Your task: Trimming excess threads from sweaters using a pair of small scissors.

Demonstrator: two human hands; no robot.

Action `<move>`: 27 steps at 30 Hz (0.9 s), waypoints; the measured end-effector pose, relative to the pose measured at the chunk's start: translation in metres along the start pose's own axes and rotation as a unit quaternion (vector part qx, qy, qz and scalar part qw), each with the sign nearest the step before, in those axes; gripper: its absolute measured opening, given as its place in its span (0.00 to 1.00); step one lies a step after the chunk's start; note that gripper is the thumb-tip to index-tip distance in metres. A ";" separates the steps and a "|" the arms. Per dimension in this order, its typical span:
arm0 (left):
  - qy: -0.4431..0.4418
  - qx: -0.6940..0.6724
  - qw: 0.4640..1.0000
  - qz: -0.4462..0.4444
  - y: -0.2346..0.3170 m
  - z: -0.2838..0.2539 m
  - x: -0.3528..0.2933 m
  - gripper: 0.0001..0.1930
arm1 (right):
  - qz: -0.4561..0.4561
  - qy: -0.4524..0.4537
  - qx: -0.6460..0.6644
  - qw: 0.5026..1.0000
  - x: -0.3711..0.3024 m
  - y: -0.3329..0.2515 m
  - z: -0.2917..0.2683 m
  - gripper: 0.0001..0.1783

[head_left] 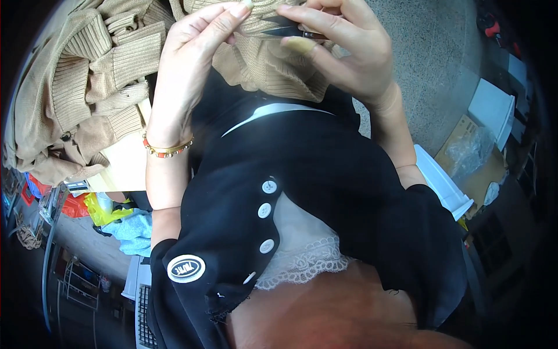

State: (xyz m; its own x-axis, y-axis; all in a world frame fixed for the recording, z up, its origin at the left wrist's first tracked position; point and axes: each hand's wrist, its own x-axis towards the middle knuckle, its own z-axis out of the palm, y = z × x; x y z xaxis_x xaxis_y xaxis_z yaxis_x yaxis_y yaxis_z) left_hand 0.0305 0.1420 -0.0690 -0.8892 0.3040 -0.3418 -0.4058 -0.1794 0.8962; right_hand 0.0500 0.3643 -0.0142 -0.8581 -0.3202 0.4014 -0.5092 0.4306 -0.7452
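Observation:
A beige ribbed knit garment hangs over my lap at the top of the view. My left hand is closed in a pinch at the garment's upper part; its fingertips sit by the top edge. In my right hand are small thread snips, their dark pointed blades directed left toward my left fingers. The blades look slightly apart, right in front of the knit. A yellowish covering wraps my right thumb. The fingers around the snips' handle partly hide it.
More beige knit pieces are heaped on a pale table at my left. Below it are a yellow plastic bag and a light blue cloth. White plastic containers and cardboard with clear plastic stand on the right.

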 end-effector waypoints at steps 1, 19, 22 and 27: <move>0.009 0.013 1.000 0.014 0.000 0.003 0.000 0.14 | 0.000 0.000 -0.001 1.000 0.000 0.000 0.001 0.20; 0.045 -0.068 0.995 0.062 -0.005 0.026 -0.007 0.12 | 0.016 0.053 -0.018 0.998 0.000 -0.001 0.007 0.16; 0.044 -0.099 0.992 0.057 -0.009 0.026 -0.007 0.12 | 0.027 0.052 -0.063 0.996 -0.001 -0.006 0.006 0.17; 0.056 -0.119 0.989 0.067 -0.010 0.032 -0.007 0.13 | 0.029 0.063 -0.071 0.995 -0.002 -0.006 0.006 0.17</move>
State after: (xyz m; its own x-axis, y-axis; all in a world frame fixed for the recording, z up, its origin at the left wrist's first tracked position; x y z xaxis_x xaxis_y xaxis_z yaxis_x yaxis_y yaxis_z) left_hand 0.0480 0.1720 -0.0666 -0.9508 0.1596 -0.2657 -0.3092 -0.4302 0.8481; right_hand 0.0549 0.3572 -0.0141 -0.8829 -0.1864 0.4311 -0.4555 0.5632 -0.6894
